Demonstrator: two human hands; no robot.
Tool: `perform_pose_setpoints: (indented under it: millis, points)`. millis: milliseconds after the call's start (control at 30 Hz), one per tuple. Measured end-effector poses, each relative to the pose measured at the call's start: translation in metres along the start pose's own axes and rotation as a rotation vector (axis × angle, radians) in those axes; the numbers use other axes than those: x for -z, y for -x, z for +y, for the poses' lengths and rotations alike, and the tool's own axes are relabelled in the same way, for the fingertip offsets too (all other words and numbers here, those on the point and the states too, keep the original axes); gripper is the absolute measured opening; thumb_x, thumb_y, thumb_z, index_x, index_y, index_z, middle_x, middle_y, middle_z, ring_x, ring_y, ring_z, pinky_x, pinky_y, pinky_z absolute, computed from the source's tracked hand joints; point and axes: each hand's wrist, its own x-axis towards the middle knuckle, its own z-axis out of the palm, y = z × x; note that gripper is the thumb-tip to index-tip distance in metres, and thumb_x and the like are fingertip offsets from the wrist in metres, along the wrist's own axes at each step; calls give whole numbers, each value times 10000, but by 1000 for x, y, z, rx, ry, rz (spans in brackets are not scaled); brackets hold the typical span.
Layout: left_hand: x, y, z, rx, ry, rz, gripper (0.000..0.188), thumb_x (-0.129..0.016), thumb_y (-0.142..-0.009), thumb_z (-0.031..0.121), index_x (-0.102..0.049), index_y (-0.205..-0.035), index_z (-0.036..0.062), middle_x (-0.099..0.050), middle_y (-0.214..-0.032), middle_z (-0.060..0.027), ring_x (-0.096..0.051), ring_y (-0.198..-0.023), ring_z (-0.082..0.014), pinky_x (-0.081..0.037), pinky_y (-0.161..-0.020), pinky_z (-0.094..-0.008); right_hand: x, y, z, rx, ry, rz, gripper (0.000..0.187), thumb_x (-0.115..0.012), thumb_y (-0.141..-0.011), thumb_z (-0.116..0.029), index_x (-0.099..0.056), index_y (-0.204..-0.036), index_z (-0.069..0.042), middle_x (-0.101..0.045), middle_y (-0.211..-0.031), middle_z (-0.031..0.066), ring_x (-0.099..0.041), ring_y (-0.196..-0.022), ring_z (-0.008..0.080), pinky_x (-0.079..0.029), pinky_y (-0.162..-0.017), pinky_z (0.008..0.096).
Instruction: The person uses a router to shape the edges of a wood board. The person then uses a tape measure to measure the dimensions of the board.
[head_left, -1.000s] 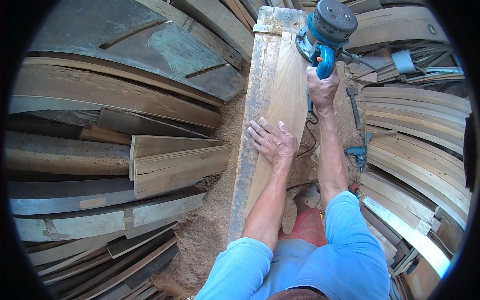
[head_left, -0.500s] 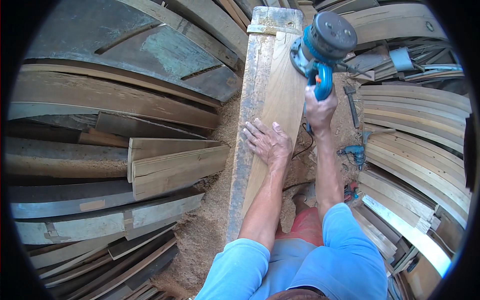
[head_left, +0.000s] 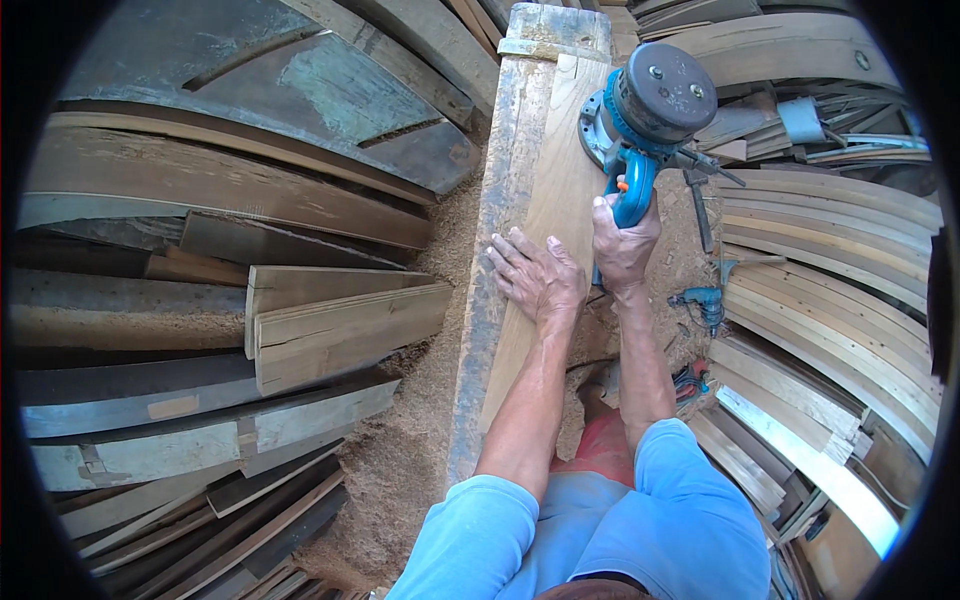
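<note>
My right hand [head_left: 626,243] is wrapped round the blue handle of a router [head_left: 664,92], a power tool with a dark round top. Its metal base rests at the right edge of a pale wooden board [head_left: 560,150], toward the far end. The bit under the base is hidden. Flat on the same board lies my left hand [head_left: 540,280], fingers spread, holding nothing and pressing near the board's left edge. Under the board runs a long worn wooden bench [head_left: 500,130], with a raised strip [head_left: 530,48] across its far end.
Sawdust covers the floor [head_left: 400,470]. To the right lie a hammer [head_left: 700,210], a blue drill [head_left: 700,305] and a red tool [head_left: 690,380]. Stacked planks [head_left: 830,290] fill the right side; more boards [head_left: 350,330] and a large dark panel [head_left: 330,90] crowd the left.
The router and my right hand have come a little nearer along the board's right edge. My left hand stays in about the same place on the board.
</note>
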Motion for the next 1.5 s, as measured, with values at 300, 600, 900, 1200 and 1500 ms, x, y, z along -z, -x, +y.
perform_pose_setpoints:
  millis: [300, 600, 900, 1200, 1500]
  points:
    - [1, 0, 0, -1, 2, 5, 695, -493, -1012, 387, -332, -1524, -54, -323, -1580, -335, -290, -1484, -479, -253, -1193, -578, -6, -25, 3, 13, -25, 2, 351, -725, -884, -68, -576, -1200, -28, -611, -957, 16, -592, -800, 87, -509, -757, 271]
    - [0, 1, 0, 2, 10, 18, 690, -480, -1016, 395, -341, -1519, -57, -320, -1585, -331, -287, -1486, -477, -249, -1194, -579, -15, -71, 17, 123, 41, 37, 356, -732, -855, -100, -606, -1177, -18, -632, -905, 36, -595, -751, 106, -516, -732, 289]
    - [-1, 2, 2, 10, 3, 8, 669, -450, -1032, 402, -331, -1528, -31, -311, -1596, -304, -275, -1492, -456, -228, -1198, -587, -15, -114, 27, 216, 111, 63, 375, -719, -847, -120, -621, -1191, -5, -695, -1012, 110, -678, -848, 191, -548, -799, 337]
    - [-13, 2, -7, 13, -19, 36, 654, -448, -1026, 388, -334, -1540, -2, -328, -1596, -281, -280, -1491, -450, -225, -1204, -583, 24, 8, -12, 41, 127, -49, 305, -707, -878, -64, -603, -1157, 2, -640, -913, 66, -617, -770, 123, -520, -708, 300]
    - [-8, -1, -12, -94, 31, 109, 586, -543, -971, 268, -416, -1490, 28, -441, -1539, -234, -391, -1437, -424, -314, -1166, -552, 30, 93, -23, -66, 97, -8, 461, -754, -844, -98, -574, -1252, 19, -668, -1031, 128, -669, -892, 196, -549, -807, 349]
